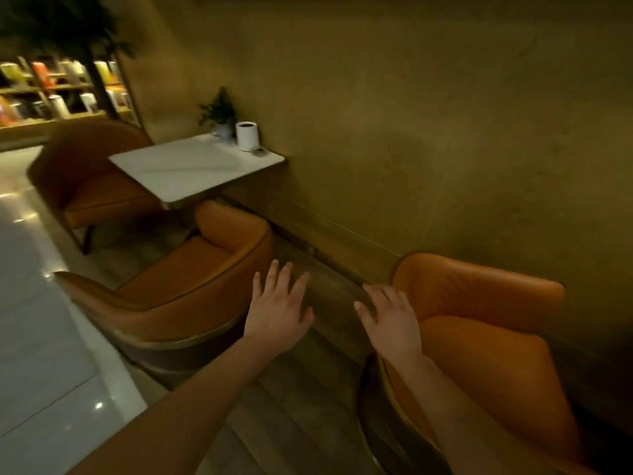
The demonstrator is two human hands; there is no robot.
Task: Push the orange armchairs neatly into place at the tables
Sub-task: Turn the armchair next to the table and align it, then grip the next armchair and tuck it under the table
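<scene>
A white rectangular table (178, 169) stands against the ochre wall. One orange armchair (185, 286) sits at its near side, its curved back toward me and its seat partly under the table edge. A second orange armchair (85, 180) faces it from the far side. A third orange armchair (486, 337) is at the right, close to me, with no table in view beside it. My left hand (279, 311) hovers open, fingers spread, just right of the near chair's back. My right hand (390, 318) is open over the left armrest of the right chair.
A white cylinder (246, 135) and a small potted plant (219, 114) stand at the table's wall end. The wall (411, 132) runs along the right. Wood floor (329, 303) lies between the chairs; glossy tile (37, 320) spreads left. Shelves (51, 94) stand far back.
</scene>
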